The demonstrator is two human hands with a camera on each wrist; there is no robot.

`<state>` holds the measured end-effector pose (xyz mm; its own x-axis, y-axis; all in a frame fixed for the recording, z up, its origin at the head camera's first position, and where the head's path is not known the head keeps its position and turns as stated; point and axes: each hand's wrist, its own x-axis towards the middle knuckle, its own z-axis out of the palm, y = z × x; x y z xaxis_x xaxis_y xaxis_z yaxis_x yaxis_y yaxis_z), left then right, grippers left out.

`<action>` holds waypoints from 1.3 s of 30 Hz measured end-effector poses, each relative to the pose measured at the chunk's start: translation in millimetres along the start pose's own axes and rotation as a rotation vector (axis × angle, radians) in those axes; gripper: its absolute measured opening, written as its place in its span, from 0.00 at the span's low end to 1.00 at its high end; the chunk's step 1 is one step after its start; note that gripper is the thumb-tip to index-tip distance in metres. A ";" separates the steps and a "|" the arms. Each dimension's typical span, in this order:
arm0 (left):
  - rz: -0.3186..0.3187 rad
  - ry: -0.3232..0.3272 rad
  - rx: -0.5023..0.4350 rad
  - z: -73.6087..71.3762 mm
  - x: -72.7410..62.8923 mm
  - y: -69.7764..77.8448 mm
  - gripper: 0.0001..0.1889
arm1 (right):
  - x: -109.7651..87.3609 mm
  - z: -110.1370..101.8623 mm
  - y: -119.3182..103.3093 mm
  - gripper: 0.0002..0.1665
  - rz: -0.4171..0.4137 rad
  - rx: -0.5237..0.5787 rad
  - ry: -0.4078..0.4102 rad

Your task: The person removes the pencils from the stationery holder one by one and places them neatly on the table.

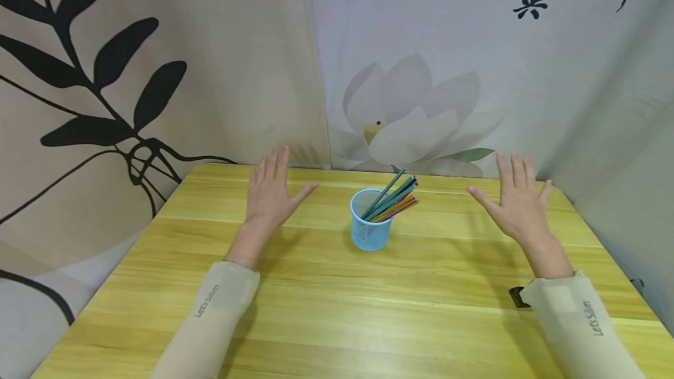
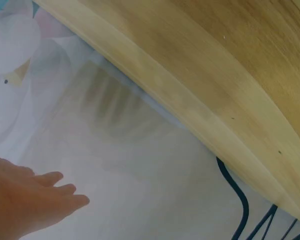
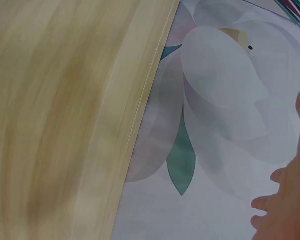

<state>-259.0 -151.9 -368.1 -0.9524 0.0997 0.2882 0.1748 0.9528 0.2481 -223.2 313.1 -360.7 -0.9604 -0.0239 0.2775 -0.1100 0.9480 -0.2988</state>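
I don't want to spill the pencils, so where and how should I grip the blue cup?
Probably best round the side wall of the blue cup, below its rim, coming from the left with the left hand. The cup stands upright and the pencils lean out over its right rim, where a grip could knock them. The left hand is also nearer.

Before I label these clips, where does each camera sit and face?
Head: on the head, looking forward and down at the table, cup and pencils; left hand, right hand and sleeves show.
Left wrist: on that wrist, facing table and backdrop; that hand partly shows.
Right wrist: on that wrist, facing table and printed flower; that hand partly shows.
Wrist views share that flower.
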 end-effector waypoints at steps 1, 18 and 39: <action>0.000 0.001 -0.006 0.3 -0.3 0.2 0.55 | -0.1 0.6 -0.3 0.57 0.002 0.003 0.005; 0.030 0.010 -0.104 3.7 -8.9 11.8 0.54 | -6.0 10.6 -9.1 0.54 0.017 0.084 0.065; 0.056 0.009 -0.217 10.4 -16.1 26.0 0.50 | -12.2 18.6 -23.2 0.50 -0.036 0.192 0.101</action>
<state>-241.7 -125.8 -375.9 -0.9376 0.1468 0.3151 0.2775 0.8620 0.4241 -213.7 285.5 -374.1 -0.9255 -0.0154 0.3785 -0.1996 0.8690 -0.4527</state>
